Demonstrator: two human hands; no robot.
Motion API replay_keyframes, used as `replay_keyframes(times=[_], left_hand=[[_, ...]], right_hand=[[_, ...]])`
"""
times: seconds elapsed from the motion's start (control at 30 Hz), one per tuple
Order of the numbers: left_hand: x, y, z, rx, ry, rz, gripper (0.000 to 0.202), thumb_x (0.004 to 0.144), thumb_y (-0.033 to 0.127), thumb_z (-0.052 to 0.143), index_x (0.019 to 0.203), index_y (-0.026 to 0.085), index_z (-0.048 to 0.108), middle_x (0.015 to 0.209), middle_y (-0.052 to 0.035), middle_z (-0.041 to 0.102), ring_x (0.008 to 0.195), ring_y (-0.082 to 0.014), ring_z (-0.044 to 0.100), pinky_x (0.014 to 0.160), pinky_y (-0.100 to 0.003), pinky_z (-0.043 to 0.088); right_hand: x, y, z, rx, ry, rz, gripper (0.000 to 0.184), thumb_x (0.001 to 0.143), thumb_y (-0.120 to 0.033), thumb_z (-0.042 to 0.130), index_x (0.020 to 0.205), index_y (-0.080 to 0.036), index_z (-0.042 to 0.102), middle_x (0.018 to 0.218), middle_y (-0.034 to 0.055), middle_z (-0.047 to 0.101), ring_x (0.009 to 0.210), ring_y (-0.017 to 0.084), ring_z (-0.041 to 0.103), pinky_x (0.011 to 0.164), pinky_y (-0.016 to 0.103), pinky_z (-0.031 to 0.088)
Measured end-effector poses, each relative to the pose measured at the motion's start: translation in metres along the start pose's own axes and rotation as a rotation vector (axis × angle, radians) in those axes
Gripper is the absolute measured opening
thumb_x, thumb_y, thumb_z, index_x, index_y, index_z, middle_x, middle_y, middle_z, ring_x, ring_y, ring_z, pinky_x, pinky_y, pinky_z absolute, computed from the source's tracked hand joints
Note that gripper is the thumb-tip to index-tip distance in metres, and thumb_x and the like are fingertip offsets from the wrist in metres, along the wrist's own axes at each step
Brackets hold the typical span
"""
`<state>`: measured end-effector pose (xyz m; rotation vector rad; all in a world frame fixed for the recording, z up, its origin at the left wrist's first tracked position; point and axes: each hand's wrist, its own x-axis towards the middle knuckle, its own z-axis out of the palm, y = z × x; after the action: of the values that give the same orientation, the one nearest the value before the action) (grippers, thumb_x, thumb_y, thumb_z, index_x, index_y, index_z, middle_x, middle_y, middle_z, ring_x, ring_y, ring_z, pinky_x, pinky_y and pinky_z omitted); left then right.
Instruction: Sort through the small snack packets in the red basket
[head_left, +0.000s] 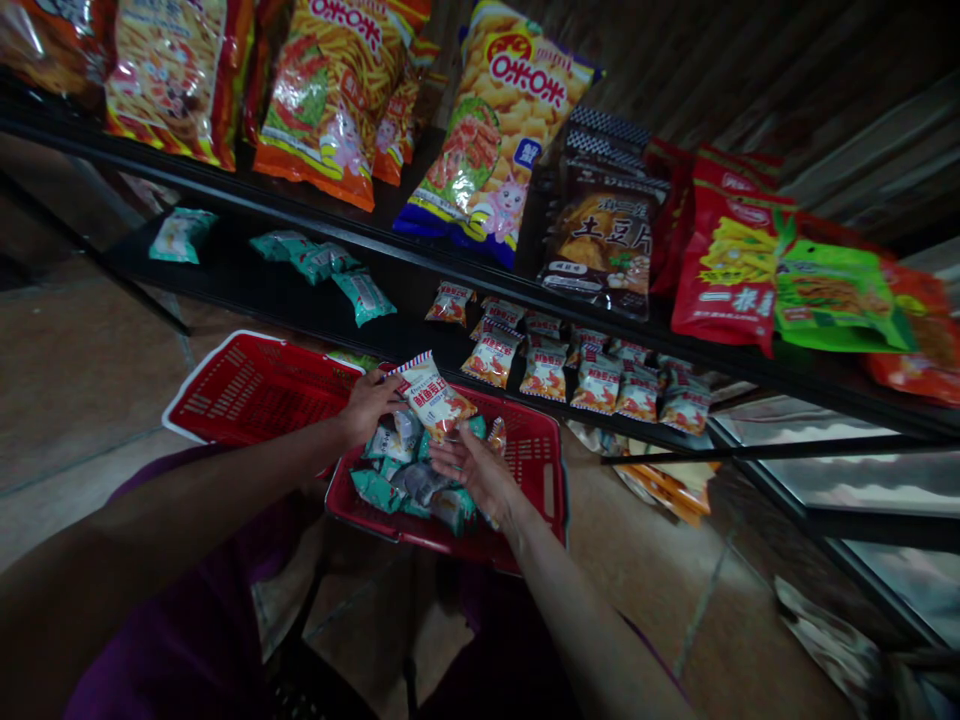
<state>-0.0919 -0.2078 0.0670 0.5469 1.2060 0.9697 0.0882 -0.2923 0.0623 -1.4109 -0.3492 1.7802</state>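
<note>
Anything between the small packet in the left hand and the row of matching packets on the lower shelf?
Nothing visible. The left hand holds the small packet above the red basket, with open space up to the matching packets on the lower shelf. The right hand sits below it.

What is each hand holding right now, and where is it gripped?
The left hand pinches a small red-and-white snack packet by its top corner. The right hand is open beneath, holding nothing.

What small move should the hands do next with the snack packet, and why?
Probably lift the snack packet to the lower shelf: the left hand pinches it above the red basket, the right hand lies open below, and matching packets line that shelf.
</note>
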Motion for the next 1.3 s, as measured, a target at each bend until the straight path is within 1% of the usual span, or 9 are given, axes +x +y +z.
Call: replay_keyframes(times=[0.07,0.13,0.4,0.63,0.8,0.97,1.03,1.17,1.3], left_hand=[[-0.001,0.000,0.000,0.001,-0.006,0.001,0.015,0.075,0.023,0.068,0.075,0.014,0.056,0.071,-0.0027,0.066,0.062,-0.0122,0.064,0.063,-0.027,0.054],[-0.002,0.000,0.001,0.003,-0.007,0.001,0.016,0.075,0.023,0.068,0.075,0.014,0.056,0.071,-0.0024,0.066,0.062,-0.0121,0.064,0.062,-0.026,0.054],[-0.001,0.000,0.004,-0.043,0.015,-0.014,0.014,0.078,0.016,0.065,0.070,0.014,0.053,0.064,-0.0009,0.063,0.060,-0.0117,0.063,0.065,-0.029,0.056],[-0.002,0.000,0.005,-0.057,0.009,-0.013,0.018,0.074,0.019,0.070,0.068,0.013,0.054,0.065,-0.0008,0.063,0.061,-0.0125,0.064,0.068,-0.031,0.056],[-0.003,0.002,0.007,-0.058,0.033,0.005,0.015,0.073,0.015,0.066,0.065,0.013,0.054,0.065,0.0000,0.062,0.061,-0.0125,0.062,0.064,-0.031,0.057],[-0.001,0.008,0.005,-0.058,0.060,-0.011,0.017,0.071,0.013,0.063,0.059,0.014,0.052,0.060,0.0010,0.058,0.058,-0.0112,0.060,0.057,-0.025,0.056],[0.000,0.009,0.004,-0.058,0.069,-0.008,0.017,0.069,0.013,0.063,0.058,0.015,0.051,0.059,0.0014,0.057,0.058,-0.0110,0.059,0.056,-0.024,0.055],[0.003,0.010,0.002,-0.041,0.084,-0.001,0.014,0.069,0.011,0.061,0.059,0.015,0.052,0.061,0.0007,0.059,0.058,-0.0109,0.059,0.055,-0.023,0.053],[0.005,0.009,0.001,-0.008,0.107,-0.009,0.015,0.071,0.012,0.060,0.059,0.016,0.052,0.059,0.0014,0.058,0.054,-0.0099,0.057,0.052,-0.020,0.047]], right_hand=[[-0.002,0.001,0.003,-0.038,-0.032,-0.020,0.038,0.058,-0.045,0.084,0.077,-0.018,0.065,0.075,0.0048,0.073,0.070,0.017,0.069,0.068,0.029,0.054],[-0.001,0.001,0.004,-0.056,-0.034,-0.015,0.037,0.054,-0.039,0.087,0.074,-0.017,0.065,0.071,0.0033,0.072,0.066,0.014,0.068,0.066,0.026,0.053],[0.006,-0.002,-0.001,0.042,0.047,-0.095,0.038,0.045,-0.037,0.090,0.068,-0.020,0.065,0.063,-0.0062,0.064,0.064,0.008,0.062,0.067,0.021,0.051],[0.008,0.001,-0.002,0.038,0.059,-0.130,0.036,0.047,-0.035,0.089,0.064,-0.020,0.062,0.063,-0.0058,0.062,0.060,0.007,0.058,0.062,0.021,0.048],[0.008,0.004,-0.001,0.021,0.105,-0.148,0.037,0.050,-0.035,0.088,0.076,-0.022,0.065,0.070,-0.0043,0.067,0.064,0.011,0.062,0.054,0.021,0.046],[0.008,0.004,-0.001,0.051,0.082,-0.149,0.036,0.050,-0.034,0.088,0.072,-0.021,0.063,0.059,-0.0074,0.061,0.047,0.005,0.049,0.045,0.018,0.038],[0.007,0.002,-0.001,0.079,0.064,-0.125,0.036,0.050,-0.032,0.088,0.070,-0.021,0.061,0.060,-0.0079,0.061,0.050,0.005,0.051,0.047,0.017,0.040],[0.003,-0.004,0.001,0.151,0.063,-0.038,0.039,0.045,-0.029,0.091,0.070,-0.021,0.062,0.067,-0.0057,0.065,0.066,0.010,0.063,0.054,0.018,0.045],[0.002,-0.006,0.000,0.080,0.040,-0.059,0.042,0.043,-0.032,0.092,0.070,-0.020,0.062,0.062,-0.0063,0.064,0.055,0.007,0.058,0.050,0.017,0.042]])
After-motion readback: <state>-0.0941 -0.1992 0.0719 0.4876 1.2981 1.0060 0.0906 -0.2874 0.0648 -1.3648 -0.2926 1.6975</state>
